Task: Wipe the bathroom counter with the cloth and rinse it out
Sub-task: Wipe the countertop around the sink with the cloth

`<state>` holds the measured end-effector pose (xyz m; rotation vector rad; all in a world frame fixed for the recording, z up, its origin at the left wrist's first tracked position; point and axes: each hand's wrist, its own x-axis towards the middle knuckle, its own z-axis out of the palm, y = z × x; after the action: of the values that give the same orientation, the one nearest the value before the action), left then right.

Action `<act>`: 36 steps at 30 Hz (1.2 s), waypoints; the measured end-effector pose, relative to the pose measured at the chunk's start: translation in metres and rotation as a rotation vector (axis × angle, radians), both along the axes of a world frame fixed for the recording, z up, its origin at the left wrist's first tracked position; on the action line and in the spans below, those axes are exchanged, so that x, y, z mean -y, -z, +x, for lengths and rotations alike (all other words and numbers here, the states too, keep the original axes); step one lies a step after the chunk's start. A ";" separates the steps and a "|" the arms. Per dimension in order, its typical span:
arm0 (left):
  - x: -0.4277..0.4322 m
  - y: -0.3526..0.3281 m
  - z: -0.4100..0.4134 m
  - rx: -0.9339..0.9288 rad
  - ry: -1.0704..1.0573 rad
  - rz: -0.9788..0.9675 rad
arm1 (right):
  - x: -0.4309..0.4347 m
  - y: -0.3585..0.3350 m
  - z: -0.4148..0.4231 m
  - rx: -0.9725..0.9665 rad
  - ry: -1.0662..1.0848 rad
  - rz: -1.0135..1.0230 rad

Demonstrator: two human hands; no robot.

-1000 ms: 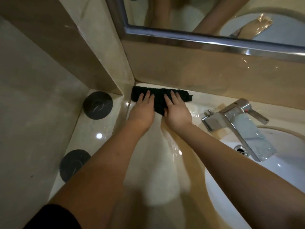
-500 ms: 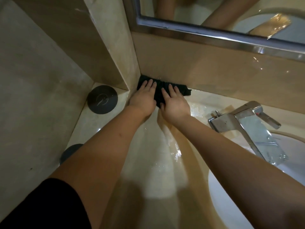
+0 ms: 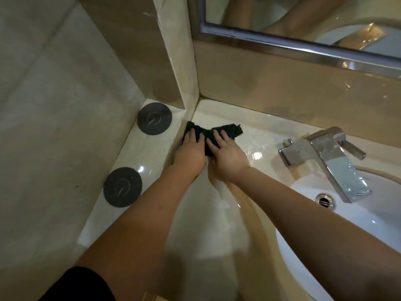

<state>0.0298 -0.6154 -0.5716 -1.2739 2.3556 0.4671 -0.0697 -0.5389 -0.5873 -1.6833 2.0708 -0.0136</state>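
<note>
A dark cloth lies bunched on the wet beige counter, a short way out from the back left corner. My left hand presses flat on its left part, fingers straight, beside the side wall. My right hand presses flat on the middle of the cloth, fingers straight and spread. The cloth's right end sticks out past my right fingers. Both hands lie side by side and hide the cloth's near edge.
A chrome faucet stands to the right over the white sink with its drain. Two dark round discs sit on the lower ledge at left. A mirror hangs above the backsplash.
Both hands pushed the cloth into the back corner against the wall, then pulled it toward me, away from the backsplash. The cloth is more bunched now.
</note>
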 end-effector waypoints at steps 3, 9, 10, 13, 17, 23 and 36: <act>-0.020 -0.002 0.023 0.007 0.002 -0.016 | -0.015 -0.001 0.016 0.027 -0.054 0.023; -0.073 -0.001 0.074 0.009 -0.056 -0.035 | -0.050 -0.002 0.048 0.044 -0.206 0.019; -0.082 0.001 0.082 0.010 -0.068 -0.043 | -0.055 -0.001 0.053 0.044 -0.233 0.013; -0.103 0.005 0.102 -0.001 -0.093 -0.081 | -0.071 0.003 0.066 0.031 -0.293 0.006; -0.123 0.006 0.118 -0.043 -0.113 -0.079 | -0.085 0.006 0.075 0.036 -0.343 0.010; -0.158 0.005 0.137 -0.090 -0.095 -0.055 | -0.107 0.004 0.074 0.119 -0.425 0.019; -0.236 0.007 0.168 -0.153 -0.039 -0.021 | -0.184 -0.010 0.089 0.067 -0.368 0.034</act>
<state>0.1979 -0.3793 -0.5787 -1.3384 2.4709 0.5729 0.0192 -0.3548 -0.5777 -1.9879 1.6768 0.0820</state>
